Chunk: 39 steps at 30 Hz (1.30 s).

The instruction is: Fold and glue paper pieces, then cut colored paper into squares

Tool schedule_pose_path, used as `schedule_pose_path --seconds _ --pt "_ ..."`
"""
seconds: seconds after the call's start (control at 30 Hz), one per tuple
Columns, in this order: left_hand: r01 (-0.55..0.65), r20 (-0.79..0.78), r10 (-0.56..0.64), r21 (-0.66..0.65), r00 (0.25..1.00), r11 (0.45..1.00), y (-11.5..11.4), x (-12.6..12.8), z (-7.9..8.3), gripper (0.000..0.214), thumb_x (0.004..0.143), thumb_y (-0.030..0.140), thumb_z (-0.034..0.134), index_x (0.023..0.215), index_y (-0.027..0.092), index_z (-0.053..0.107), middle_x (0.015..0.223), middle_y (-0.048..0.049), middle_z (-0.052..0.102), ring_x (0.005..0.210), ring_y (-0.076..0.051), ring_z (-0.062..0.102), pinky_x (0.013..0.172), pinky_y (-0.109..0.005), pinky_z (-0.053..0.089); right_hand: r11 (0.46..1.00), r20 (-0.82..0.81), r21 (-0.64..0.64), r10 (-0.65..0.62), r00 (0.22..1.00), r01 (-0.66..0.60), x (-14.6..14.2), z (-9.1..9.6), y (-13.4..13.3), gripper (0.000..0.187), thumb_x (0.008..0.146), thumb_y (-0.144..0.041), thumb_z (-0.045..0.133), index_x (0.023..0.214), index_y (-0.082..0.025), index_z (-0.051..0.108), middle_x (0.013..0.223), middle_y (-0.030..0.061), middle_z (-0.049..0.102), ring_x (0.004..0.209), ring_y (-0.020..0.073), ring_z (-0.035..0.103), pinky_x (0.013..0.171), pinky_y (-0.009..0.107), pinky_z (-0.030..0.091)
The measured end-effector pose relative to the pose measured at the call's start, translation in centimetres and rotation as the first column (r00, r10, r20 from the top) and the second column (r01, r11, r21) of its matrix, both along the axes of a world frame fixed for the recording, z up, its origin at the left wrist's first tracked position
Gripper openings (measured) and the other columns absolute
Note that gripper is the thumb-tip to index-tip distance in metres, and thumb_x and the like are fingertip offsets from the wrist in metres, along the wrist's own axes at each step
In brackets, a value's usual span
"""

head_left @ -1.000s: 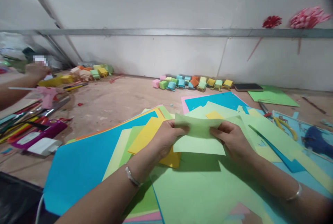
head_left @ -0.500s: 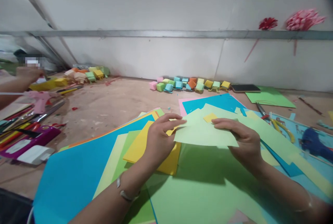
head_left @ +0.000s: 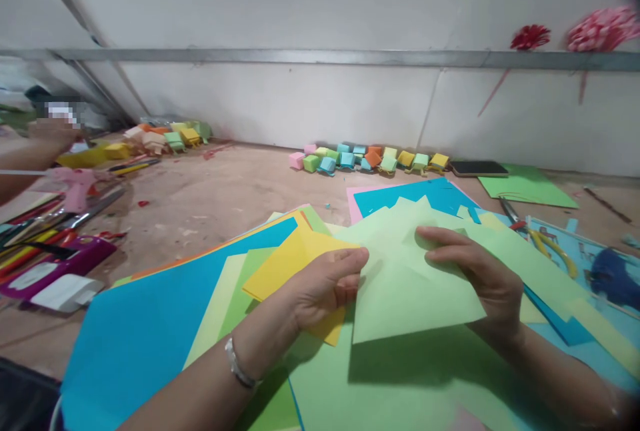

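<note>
Holding pale green sheet up off larger green sheet, apparently for easier handling; clamping left edge between fingers of left hand; cannot tell whether pinching with right hand; crowded by yellow paper under left hand, yellow-handled tool to the right, paper cubes along back of bench

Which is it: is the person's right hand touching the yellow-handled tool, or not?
Apart: in the head view, pale green paper shows plainly between the right hand and the yellow-handled tool.
</note>
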<state>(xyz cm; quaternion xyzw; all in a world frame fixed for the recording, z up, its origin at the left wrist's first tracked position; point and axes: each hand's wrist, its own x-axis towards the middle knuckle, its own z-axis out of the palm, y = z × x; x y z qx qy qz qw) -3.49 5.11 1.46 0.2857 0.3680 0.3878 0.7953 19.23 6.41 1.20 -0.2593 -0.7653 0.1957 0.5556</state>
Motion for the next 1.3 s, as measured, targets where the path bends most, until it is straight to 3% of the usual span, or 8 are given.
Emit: schedule_pose_path --seconds 0.07,0.27,0.5,0.77,0.9,1.03,1.13,1.3 --pt "0.019 0.032 -0.018 -0.030 0.999 0.999 -0.3 0.2 0.6 0.048 0.059 0.036 0.090 0.095 0.010 0.070 0.087 -0.0121 0.074 0.074 -0.021 0.070 0.070 -0.031 0.055 0.997 0.074 0.069 0.033 0.997 -0.039 0.1 0.0 0.1 0.028 0.082 -0.023 0.072 0.111 -0.026 0.070 0.125 0.0092 0.067 0.109 0.0243 0.066 0.089 0.036 0.057" --pt "-0.369 -0.278 0.379 0.089 0.883 0.925 0.3 0.3 1.4 0.039 0.046 0.019 0.089 0.081 0.011 0.073 0.073 -0.0071 0.074 0.059 -0.018 0.066 0.059 -0.030 0.053 0.987 0.221 0.157 0.004 0.975 -0.040 0.2 -0.3 1.6 0.023 0.091 -0.011 0.057 0.097 -0.024 0.075 0.109 0.0089 0.073 0.095 0.0184 0.071 0.085 0.031 0.058" --pt "-0.314 -0.328 0.339 0.128 0.882 0.941 0.3 0.4 0.1 0.030 0.053 0.021 0.083 0.079 0.013 0.073 0.072 -0.0043 0.073 0.059 -0.015 0.064 0.057 -0.027 0.051 0.980 0.149 -0.192 -0.027 0.989 0.056 -0.1 -0.5 1.7 0.011 0.083 -0.032 0.070 0.079 -0.025 0.077 0.139 0.0093 0.054 0.126 0.0289 0.054 0.095 0.041 0.054" --pt "-0.198 -0.310 0.255 0.204 0.916 0.959 0.4 0.0 1.1 0.019 0.068 0.027 0.068 0.083 0.017 0.073 0.088 -0.0082 0.074 0.083 -0.021 0.067 0.075 -0.030 0.052 0.861 0.183 -0.421 -0.227 0.957 0.285 -0.9 -0.7 0.8 0.031 0.081 -0.036 0.066 0.056 -0.019 0.065 0.065 0.0039 0.066 0.059 0.0152 0.058 0.050 0.025 0.046" --pt "-0.138 -0.528 0.426 0.498 0.735 0.856 0.4 -0.5 1.3 0.037 0.073 0.048 0.068 0.095 0.018 0.074 0.090 -0.0080 0.073 0.081 -0.022 0.063 0.073 -0.032 0.049 0.851 0.209 -0.422 -0.243 0.947 0.311 -0.9 -0.5 0.7 0.034 0.082 -0.037 0.066 0.053 -0.019 0.061 0.060 0.0020 0.061 0.055 0.0141 0.055 0.049 0.025 0.044" --pt "-0.010 -0.690 0.556 0.623 0.463 0.782 0.4 -0.4 1.0 0.018 0.067 0.027 0.072 0.083 0.020 0.076 0.075 -0.0032 0.071 0.064 -0.017 0.056 0.063 -0.029 0.046 0.842 0.198 -0.446 -0.238 0.951 0.304 -1.0 -0.7 0.7 0.036 0.081 -0.037 0.066 0.052 -0.019 0.058 0.058 0.0023 0.060 0.053 0.0139 0.055 0.049 0.026 0.044" --pt "0.010 -0.685 0.556 0.634 0.471 0.773 0.6 -0.3 0.8 0.007 0.069 0.023 0.068 0.072 0.020 0.074 0.071 -0.0023 0.072 0.062 -0.016 0.057 0.060 -0.027 0.045 0.808 0.072 -0.565 -0.151 0.986 0.165 -1.2 -0.8 0.8 0.023 0.078 -0.040 0.070 0.075 -0.018 0.065 0.066 0.0032 0.067 0.056 0.0162 0.061 0.052 0.028 0.051" --pt "0.065 -0.717 0.493 0.595 0.492 0.801 0.7 -0.4 0.8 0.009 0.069 0.022 0.068 0.072 0.020 0.076 0.069 -0.0020 0.072 0.062 -0.016 0.058 0.059 -0.026 0.045 0.786 -0.011 -0.611 -0.120 0.993 0.088 -0.9 -0.7 1.4 0.065 0.076 -0.043 0.073 0.132 -0.017 0.049 0.090 0.0067 0.069 0.078 0.0208 0.068 0.066 0.033 0.057"
